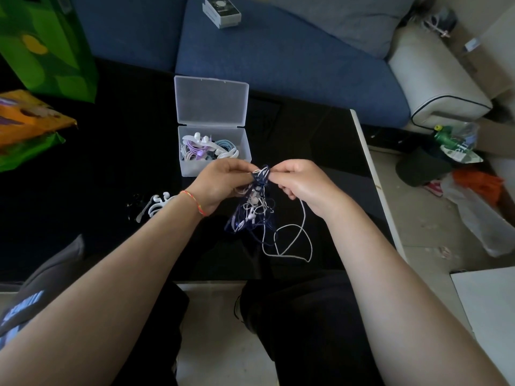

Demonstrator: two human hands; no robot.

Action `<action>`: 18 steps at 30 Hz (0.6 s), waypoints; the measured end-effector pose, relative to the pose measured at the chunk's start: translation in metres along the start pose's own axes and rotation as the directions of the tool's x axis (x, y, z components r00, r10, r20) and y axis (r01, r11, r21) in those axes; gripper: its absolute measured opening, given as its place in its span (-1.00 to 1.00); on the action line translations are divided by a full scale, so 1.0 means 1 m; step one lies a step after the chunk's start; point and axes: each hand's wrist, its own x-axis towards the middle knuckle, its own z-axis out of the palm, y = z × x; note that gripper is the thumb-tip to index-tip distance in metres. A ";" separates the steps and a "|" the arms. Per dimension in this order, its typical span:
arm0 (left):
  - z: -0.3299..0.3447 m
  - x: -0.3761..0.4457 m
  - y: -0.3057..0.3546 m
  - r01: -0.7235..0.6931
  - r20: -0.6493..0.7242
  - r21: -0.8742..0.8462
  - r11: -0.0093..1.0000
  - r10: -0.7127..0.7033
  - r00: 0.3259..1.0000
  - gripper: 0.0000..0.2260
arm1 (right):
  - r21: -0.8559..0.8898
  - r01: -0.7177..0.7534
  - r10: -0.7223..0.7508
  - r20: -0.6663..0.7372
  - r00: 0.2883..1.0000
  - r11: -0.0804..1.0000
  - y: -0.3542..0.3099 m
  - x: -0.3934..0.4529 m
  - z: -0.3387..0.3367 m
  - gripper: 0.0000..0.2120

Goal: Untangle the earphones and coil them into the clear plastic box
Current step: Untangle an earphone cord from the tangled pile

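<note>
Both forearms reach in from six o'clock. I see my left hand (223, 182) and right hand (295, 182) pinching the top of the tangled earphones (257, 207), whose white loops trail onto the black desk (111, 162). At twelve o'clock, the clear plastic box (214, 160) stands open, holding coiled earphones.

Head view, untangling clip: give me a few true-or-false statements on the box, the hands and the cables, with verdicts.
1. The clear plastic box stands with its lid open. True.
2. The box holds nothing. False: coiled purple, white and pale blue earphones lie in it.
3. Both the left hand and the right hand pinch the tangled earphones. True.
4. The tangle is all white cable. False: dark blue and white cables are mixed.
5. A white cable loop hangs down onto the black table. True.
</note>
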 end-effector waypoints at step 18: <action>0.000 -0.002 0.003 0.025 0.087 0.089 0.996 -0.033 0.996 -0.88 | 0.018 0.091 -0.089 -0.056 0.994 0.996 0.000 0.001 0.002 -0.90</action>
